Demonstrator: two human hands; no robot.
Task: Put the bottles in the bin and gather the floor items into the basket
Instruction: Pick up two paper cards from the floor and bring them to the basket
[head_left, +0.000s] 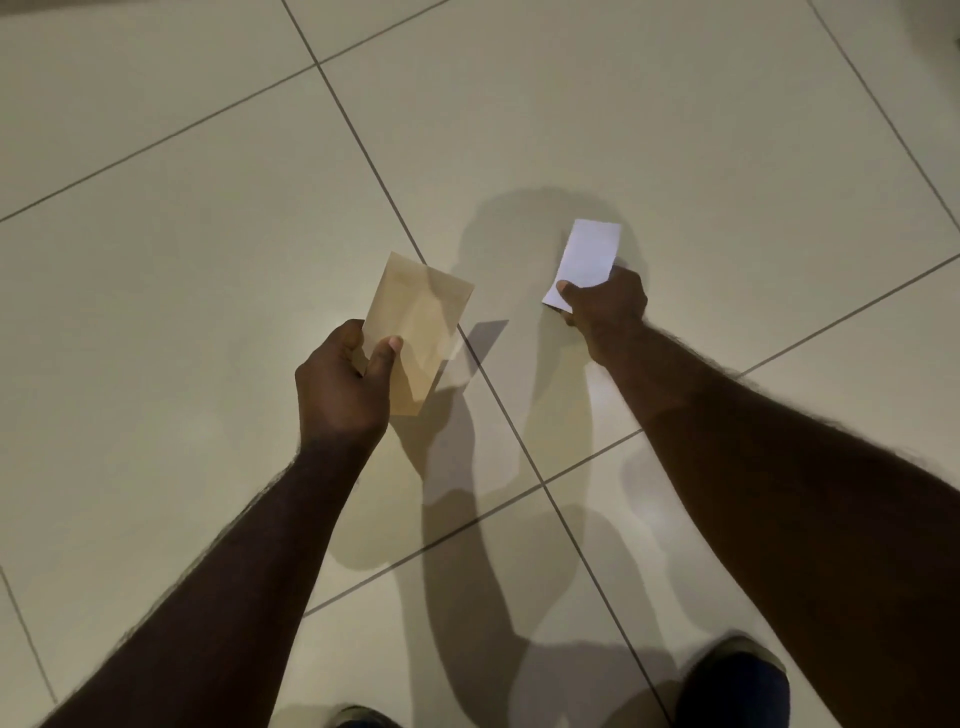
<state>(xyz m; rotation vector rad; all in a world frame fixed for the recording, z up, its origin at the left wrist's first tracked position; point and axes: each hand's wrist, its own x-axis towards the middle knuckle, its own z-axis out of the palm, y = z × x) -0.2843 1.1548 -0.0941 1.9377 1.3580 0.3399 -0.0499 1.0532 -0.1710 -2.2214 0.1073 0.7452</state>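
Note:
My left hand (340, 387) grips a tan paper envelope (418, 325) by its lower left corner, thumb on top, holding it above the floor. My right hand (608, 304) pinches a white folded paper (589, 257) at its lower end, low over the tiles. Both papers are flat and tilted slightly to the right. No bottle, bin or basket is in view.
Pale glossy floor tiles (208, 260) with dark grout lines fill the view. Shadows of my arms and the papers fall on the tiles below my hands. The tips of my shoes show at the bottom edge, the right shoe (732, 686) and the left shoe (363, 718).

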